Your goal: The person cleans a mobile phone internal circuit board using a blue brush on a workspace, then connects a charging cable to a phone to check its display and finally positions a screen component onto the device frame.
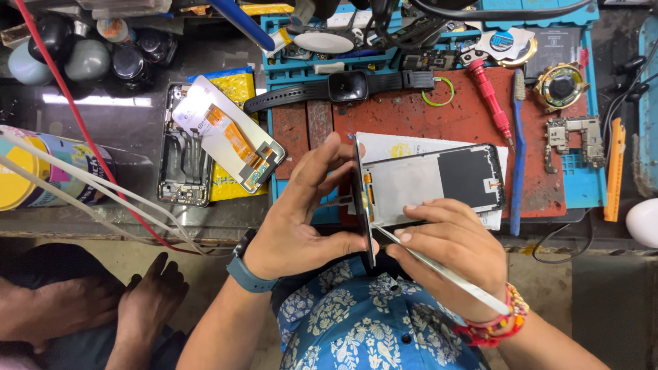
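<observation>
My left hand (301, 216) grips a thin black phone screen panel (363, 205) on edge, thumb underneath and fingers along its top. Hinged against it lies the phone's frame (439, 181), grey and black inside, resting on white paper. My right hand (452, 247) steadies the frame's near edge and holds a slim white pry tool (445, 270), its tip at the seam between panel and frame.
A red-and-blue repair mat (411, 113) carries a black smartwatch (349, 88), a red screwdriver (492, 103), a blue brush (517, 157) and small phone parts. An opened phone body (184, 161) and a display with orange flex (229, 137) lie left. Another person's hand (147, 294) rests lower left.
</observation>
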